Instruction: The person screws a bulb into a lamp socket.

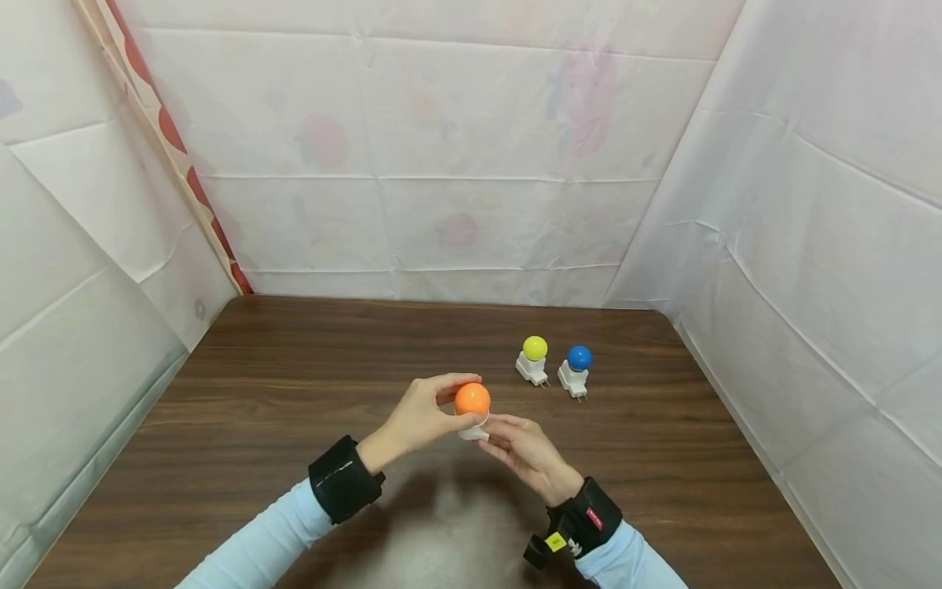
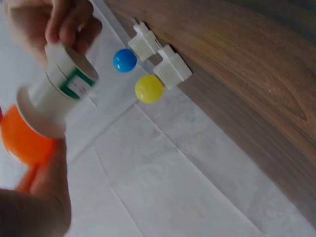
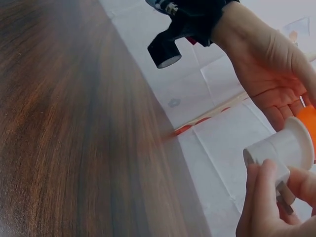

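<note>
An orange light bulb (image 1: 472, 398) sits in a white plug-in lamp socket (image 1: 474, 432), raised above the table near its middle. My left hand (image 1: 421, 415) holds the bulb between thumb and fingers. From the other side, my right hand (image 1: 531, 455) pinches the socket's plug end. In the left wrist view the socket (image 2: 57, 98) shows a wide collar and a green-and-white label, with the orange bulb (image 2: 27, 136) against the collar. Metal prongs (image 3: 285, 197) show between the right fingers in the right wrist view.
A yellow bulb (image 1: 535, 348) in a white socket (image 1: 531, 369) stands behind and right of the hands. Beside it is a blue bulb (image 1: 579, 357) in a matching socket (image 1: 572, 380). White sheeting (image 1: 456, 155) surrounds the dark wooden table (image 1: 353, 343) at the back and sides.
</note>
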### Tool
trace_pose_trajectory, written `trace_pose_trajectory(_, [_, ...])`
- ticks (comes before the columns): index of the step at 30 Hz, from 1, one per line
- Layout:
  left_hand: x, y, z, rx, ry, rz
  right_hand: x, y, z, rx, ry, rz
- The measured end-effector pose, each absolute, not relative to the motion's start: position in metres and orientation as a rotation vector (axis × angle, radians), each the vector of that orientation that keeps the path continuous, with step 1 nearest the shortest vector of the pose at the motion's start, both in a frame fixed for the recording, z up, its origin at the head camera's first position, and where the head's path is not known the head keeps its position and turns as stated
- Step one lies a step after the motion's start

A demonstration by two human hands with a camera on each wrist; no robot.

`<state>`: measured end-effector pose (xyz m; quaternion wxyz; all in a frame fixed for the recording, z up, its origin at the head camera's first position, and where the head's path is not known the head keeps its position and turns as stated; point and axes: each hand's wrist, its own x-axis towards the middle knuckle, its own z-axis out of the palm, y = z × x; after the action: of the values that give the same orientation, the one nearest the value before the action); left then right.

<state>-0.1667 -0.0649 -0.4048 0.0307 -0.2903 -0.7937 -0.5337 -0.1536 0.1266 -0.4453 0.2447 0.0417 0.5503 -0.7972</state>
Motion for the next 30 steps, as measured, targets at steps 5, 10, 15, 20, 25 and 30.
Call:
trace_pose_trajectory(5, [-0.160, -0.057, -0.406, -0.749, -2.422, -1.549, -0.154, 0.127, -0.445, 0.147, 1.508, -2.185])
trace_pose_trajectory(10, [-0.161, -0.055, -0.407, -0.751, -2.410, -1.512, -0.155, 0.126, -0.444, 0.134, 1.522, -2.182])
trace_pose_trajectory(15, [-0.163, -0.057, -0.406, -0.788, -2.457, -1.571, -0.156, 0.127, -0.443, 0.136, 1.538, -2.168])
trace_pose_trajectory(20, [-0.166, -0.062, -0.405, -0.898, -2.479, -1.617, -0.157, 0.127, -0.444, 0.124, 1.540, -2.155])
trace_pose_trajectory(25, [-0.168, -0.067, -0.402, -0.999, -2.519, -1.584, -0.158, 0.126, -0.445, 0.102, 1.536, -2.136])
trace_pose_trajectory(30, [-0.170, -0.070, -0.401, -1.077, -2.559, -1.559, -0.158, 0.126, -0.446, 0.095, 1.517, -2.116])
